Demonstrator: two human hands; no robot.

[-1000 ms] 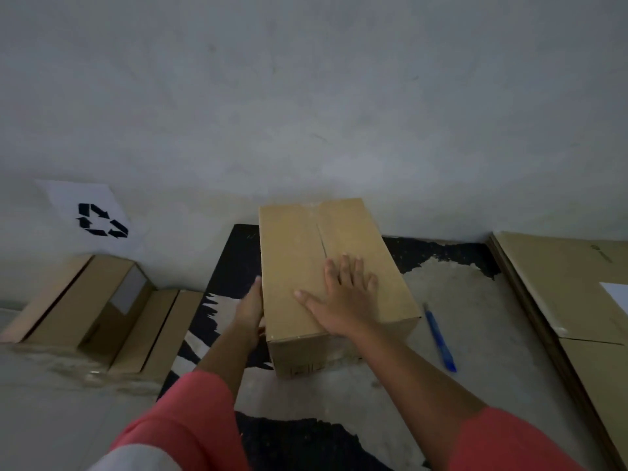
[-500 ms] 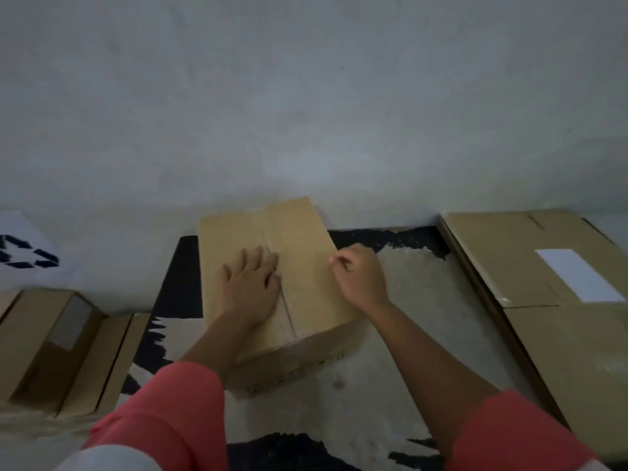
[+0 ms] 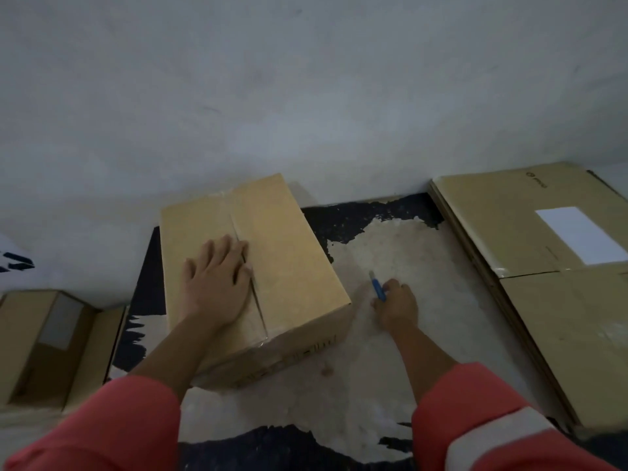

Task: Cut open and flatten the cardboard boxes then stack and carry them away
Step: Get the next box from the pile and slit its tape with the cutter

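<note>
A closed brown cardboard box (image 3: 289, 260) sits on the patchy black-and-pale floor (image 3: 390, 368) close to the grey wall, directly in front of the person. The left hand (image 3: 217, 283) lies flat on its top, fingers straight and apart, pressing just beside the taped centre seam (image 3: 234, 220); it has no grip on anything. The right hand (image 3: 396, 305) is down on the floor just to the right of the box, its grip closed around a slim blue cutter (image 3: 378, 287) whose tip points away from the person.

The box looks light and stiff, though its top flaps would probably give if leaned on near the seam. I would steady it by the flap, well off the cutting line. A stack of flattened brown cardboard sheets (image 3: 543, 300) lies to the right, and an opened brown carton (image 3: 44, 341) to the left.
</note>
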